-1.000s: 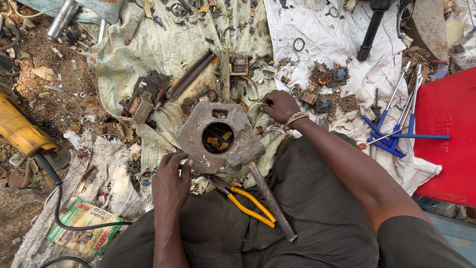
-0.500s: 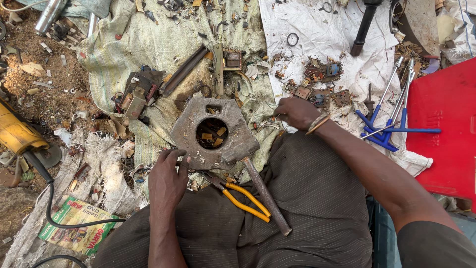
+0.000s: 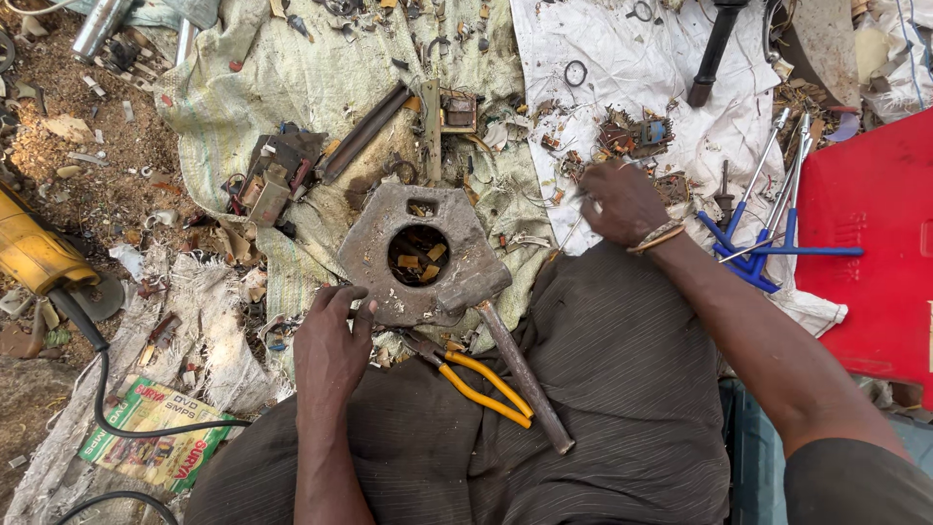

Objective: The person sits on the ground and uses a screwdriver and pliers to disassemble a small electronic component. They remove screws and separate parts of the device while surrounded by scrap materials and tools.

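**Inspector:** Starting at the left edge: a yellow-bodied power grinder with black cord [image 3: 37, 255] lies on bare dirt, set apart from the work. Beside it, a woven pale sack cloth [image 3: 292, 87] is spread over the ground, apparently to catch small parts.

**Assistant:** And the left hand [image 3: 330, 345]?

**Inspector:** Fingers spread open and pressed against the lower left edge of the rusty grey, roughly five-sided metal plate with a round central hole [image 3: 420, 255]. In my judgement it steadies the plate, which rests at the person's knees, partly on the cloth. Brass-coloured bits show through the hole.

**Assistant:** Below the plate?

**Inspector:** Yellow-handled pliers [image 3: 481, 384] and a dull steel rod [image 3: 525, 377] lie on the dark trousers, within reach.

**Assistant:** The right hand [image 3: 622, 202]?

**Inspector:** Curled closed, seemingly around a thin metal pin; its exact grip I cannot tell. It sits over the white cloth [image 3: 632, 58] amid rusted scraps. Further right, blue-handled T-shaped keys [image 3: 753, 255], then a red plastic box [image 3: 875, 243].
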